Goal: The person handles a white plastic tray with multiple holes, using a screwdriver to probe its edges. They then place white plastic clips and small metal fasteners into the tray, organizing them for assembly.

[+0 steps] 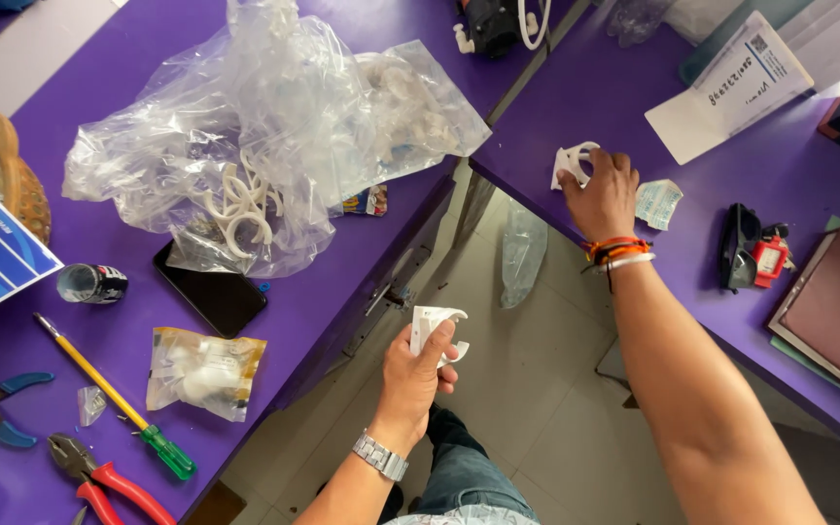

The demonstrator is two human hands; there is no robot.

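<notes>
Left hand [418, 367] low in the middle, fingers closed around a white plastic clip [436, 328], held over the gap between two tables. At 8 o'clock, red pliers [99, 481], a yellow screwdriver [114, 397] and a small bag of parts [204, 371] on the purple table [342, 282]. Right hand [603, 199] at 2 o'clock, fingers pinching another white clip [572, 161] on the other table. Big clear bag [274, 126] of white rings at 11 o'clock.
</notes>
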